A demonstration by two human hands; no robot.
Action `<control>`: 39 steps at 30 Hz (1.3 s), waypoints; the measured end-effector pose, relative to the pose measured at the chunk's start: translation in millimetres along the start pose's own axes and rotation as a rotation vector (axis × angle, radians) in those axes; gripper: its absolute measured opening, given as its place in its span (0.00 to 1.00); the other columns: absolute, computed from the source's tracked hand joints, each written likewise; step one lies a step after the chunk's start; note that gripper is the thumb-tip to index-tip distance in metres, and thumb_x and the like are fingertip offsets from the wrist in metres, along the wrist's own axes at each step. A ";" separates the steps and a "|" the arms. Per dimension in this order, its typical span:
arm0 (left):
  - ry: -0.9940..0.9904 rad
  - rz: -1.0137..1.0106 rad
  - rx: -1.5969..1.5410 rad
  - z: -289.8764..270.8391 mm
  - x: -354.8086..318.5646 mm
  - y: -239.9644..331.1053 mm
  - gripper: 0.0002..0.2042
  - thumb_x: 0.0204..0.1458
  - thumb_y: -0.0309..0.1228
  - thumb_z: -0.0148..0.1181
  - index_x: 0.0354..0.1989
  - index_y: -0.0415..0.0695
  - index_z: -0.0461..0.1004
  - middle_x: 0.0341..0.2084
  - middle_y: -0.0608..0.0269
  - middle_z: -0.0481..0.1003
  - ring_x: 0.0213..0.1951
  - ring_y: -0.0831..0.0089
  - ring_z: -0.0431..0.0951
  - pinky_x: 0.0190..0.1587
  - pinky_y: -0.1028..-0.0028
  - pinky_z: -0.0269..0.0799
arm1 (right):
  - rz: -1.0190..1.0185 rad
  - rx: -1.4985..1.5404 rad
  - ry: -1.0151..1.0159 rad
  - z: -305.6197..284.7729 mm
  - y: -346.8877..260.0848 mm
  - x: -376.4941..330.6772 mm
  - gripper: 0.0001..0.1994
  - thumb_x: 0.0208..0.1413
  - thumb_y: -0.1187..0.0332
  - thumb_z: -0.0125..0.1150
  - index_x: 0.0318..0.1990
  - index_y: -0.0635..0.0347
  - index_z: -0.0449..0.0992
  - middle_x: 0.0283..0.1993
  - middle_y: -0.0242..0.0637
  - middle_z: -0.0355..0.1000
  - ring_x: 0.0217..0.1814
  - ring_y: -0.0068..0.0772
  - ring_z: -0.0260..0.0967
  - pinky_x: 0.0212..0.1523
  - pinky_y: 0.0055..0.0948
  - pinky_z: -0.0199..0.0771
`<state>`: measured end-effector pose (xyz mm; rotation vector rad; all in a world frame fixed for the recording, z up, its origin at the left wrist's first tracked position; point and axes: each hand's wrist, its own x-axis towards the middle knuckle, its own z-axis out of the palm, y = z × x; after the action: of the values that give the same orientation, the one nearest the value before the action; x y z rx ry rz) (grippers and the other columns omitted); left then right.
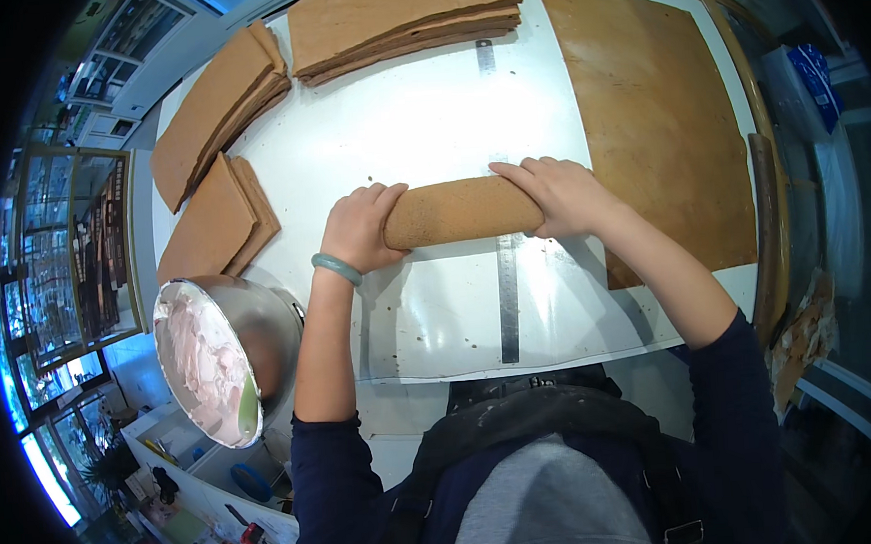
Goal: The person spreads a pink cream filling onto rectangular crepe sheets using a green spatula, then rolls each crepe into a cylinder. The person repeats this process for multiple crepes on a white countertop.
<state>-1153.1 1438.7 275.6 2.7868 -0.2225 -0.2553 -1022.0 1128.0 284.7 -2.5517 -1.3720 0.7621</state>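
A brown sponge cake piece (462, 211) with a porous surface is held level over the white table, lying crosswise in front of me. It may be a rolled sheet or a slab; I cannot tell which. My left hand (362, 225), with a pale green bangle at the wrist, closes round its left end. At the opposite end my right hand (561, 194) grips it, thumb toward me and fingers on the far side. Beneath it runs a metal ruler (509, 317), partly hidden by the cake.
Stacks of brown cake sheets (397, 13) line the table's far and left sides. One large brown sheet (654, 128) lies flat at right, near a brown rod (766, 225). A metal bowl (276, 325) at left holds pinkish cream (202, 358) and a green spatula (249, 408). Crumbs dot the white table (428, 322).
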 end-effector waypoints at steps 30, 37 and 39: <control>0.170 0.183 0.026 111.3 125.1 350.6 0.41 0.30 0.38 0.80 0.59 0.47 0.70 0.46 0.57 0.74 0.51 0.54 0.75 0.52 0.56 0.72 | 0.036 -0.029 0.294 19.1 265.0 -324.4 0.58 0.28 0.63 0.85 0.75 0.45 0.60 0.57 0.38 0.71 0.62 0.45 0.68 0.64 0.44 0.66; -0.217 0.003 0.048 105.1 121.2 330.3 0.57 0.28 0.49 0.84 0.72 0.45 0.61 0.56 0.51 0.72 0.60 0.51 0.72 0.65 0.56 0.64 | 0.140 -0.031 0.113 11.4 262.6 -322.2 0.57 0.30 0.67 0.83 0.75 0.49 0.59 0.69 0.42 0.65 0.70 0.49 0.62 0.71 0.45 0.62; 0.020 0.093 0.263 101.4 103.8 336.2 0.60 0.32 0.57 0.80 0.75 0.45 0.55 0.64 0.49 0.67 0.66 0.50 0.67 0.71 0.51 0.57 | 0.144 -0.053 0.104 -0.3 246.7 -320.9 0.58 0.31 0.64 0.83 0.76 0.48 0.57 0.72 0.44 0.63 0.73 0.49 0.61 0.73 0.46 0.61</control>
<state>-1114.1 1074.7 280.2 3.0257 -0.4062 -0.1873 -985.2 726.0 314.2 -2.7123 -1.2039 0.6125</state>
